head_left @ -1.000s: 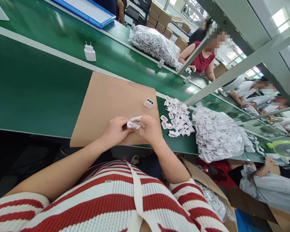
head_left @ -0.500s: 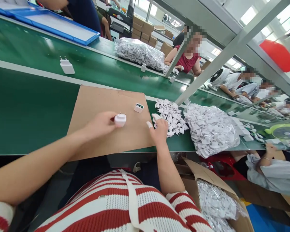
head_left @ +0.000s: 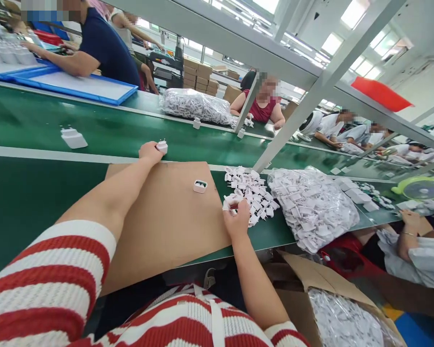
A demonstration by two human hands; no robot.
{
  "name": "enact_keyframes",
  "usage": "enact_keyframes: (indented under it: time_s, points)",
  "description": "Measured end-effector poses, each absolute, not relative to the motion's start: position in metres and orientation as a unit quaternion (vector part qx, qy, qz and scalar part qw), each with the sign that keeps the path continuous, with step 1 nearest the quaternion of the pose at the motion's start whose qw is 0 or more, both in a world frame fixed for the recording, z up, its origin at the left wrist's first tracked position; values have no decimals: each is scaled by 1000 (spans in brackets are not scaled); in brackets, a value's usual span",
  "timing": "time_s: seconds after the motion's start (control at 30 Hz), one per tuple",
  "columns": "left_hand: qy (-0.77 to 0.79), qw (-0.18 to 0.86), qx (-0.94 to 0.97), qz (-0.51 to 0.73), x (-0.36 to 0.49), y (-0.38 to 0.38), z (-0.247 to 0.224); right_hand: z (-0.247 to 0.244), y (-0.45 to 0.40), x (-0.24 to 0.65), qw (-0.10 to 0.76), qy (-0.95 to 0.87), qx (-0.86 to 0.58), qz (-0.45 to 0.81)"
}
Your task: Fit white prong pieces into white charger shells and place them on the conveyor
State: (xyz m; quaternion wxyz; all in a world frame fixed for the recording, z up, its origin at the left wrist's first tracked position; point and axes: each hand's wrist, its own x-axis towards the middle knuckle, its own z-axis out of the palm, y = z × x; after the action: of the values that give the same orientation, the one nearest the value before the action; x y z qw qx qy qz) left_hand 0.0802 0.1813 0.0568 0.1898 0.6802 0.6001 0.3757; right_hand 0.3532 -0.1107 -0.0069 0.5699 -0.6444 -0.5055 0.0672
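My left hand (head_left: 151, 153) reaches over the far edge of the cardboard sheet (head_left: 159, 217), its fingers closed on a white plug charger (head_left: 162, 146) with its two pins upward. By the pile of small white plug parts (head_left: 256, 193), my right hand (head_left: 237, 219) has its fingers curled together, with white covers on the fingertips. Whether a part is pinched there is hard to make out against the white pile. An open white charger housing (head_left: 200, 186), green inside, lies on the cardboard between my hands.
Another white charger (head_left: 73, 138) rests on the green belt at left. A clear bag of white parts (head_left: 311, 207) sits right of the pile. A slanted metal post (head_left: 292, 125) rises behind it. Co-workers sit across the line, near blue trays (head_left: 79, 86). An open carton (head_left: 343, 308) stands below right.
My left hand has carried the charger forward and left, from above the cardboard to the green belt. The right hand's fingers have curled in at the pile. My view has tilted up.
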Motion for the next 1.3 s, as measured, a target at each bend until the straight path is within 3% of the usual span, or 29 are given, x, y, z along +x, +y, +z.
enact_keyframes:
  time_s: [0.23,0.4,0.5,0.73,0.87,1.0,1.23,1.3]
  points:
    - [589,70,669,448,111,157,43,4,-97,349,737,-345,-464,349]
    - [367,182,873,266,149,96,42,12,-103,353,740,-316,-446,392]
    - [342,220,900,156,165,73,39,17,-110,355,732,-302,-435,429]
    - [336,227,905,127,163,16,49,25,-135,349,707,-327,-464,422]
    - [341,228,904,122,140,-50,50,25,-145,344,654,-419,-483,404]
    - [416,316,827,207,120,-102,33,28,-146,337,595,-535,-477,363]
    - [414,328,785,324,112,-122,5,59,-154,317,338,-785,-502,131]
    - [401,325,786,340,112,-122,3,65,-156,313,313,-800,-497,121]
